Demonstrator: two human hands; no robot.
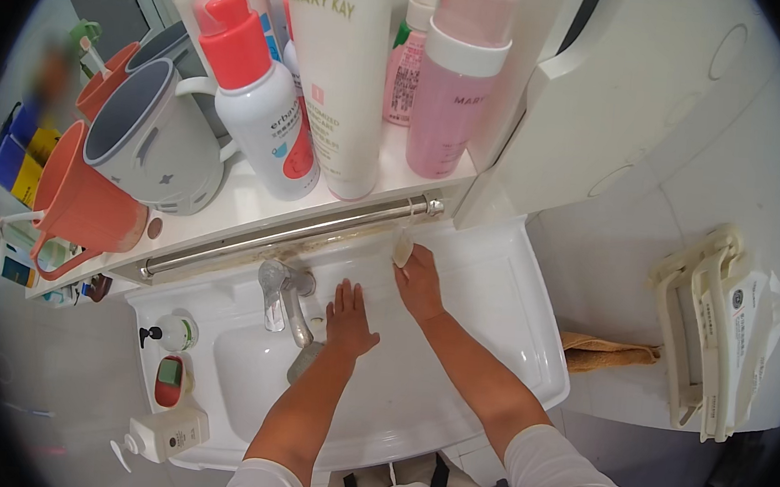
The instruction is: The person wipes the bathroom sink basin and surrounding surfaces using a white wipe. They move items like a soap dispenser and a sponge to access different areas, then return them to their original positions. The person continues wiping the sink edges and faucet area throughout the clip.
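My left hand (350, 324) reaches over the white washbasin (420, 390), palm down, fingers spread and nothing in it. Just to its left is the chrome faucet (284, 297). A grey-green thing (305, 362) at the end of the spout is partly hidden by my left forearm; I cannot tell what it is. My right hand (419, 287) is at the basin's back ledge with its fingers curled on a small pale pouch (402, 248). That pouch hangs by a cord from the metal towel rail (294, 236).
Above the rail, a white shelf (227, 220) bears grey and coral cups, a white pump bottle (269, 124), a cream tube (337, 81) and a pink bottle (452, 104). Soap dispensers and a red soap dish (168, 394) line the basin's left rim. Folded plastic basins (692, 329) stand at right.
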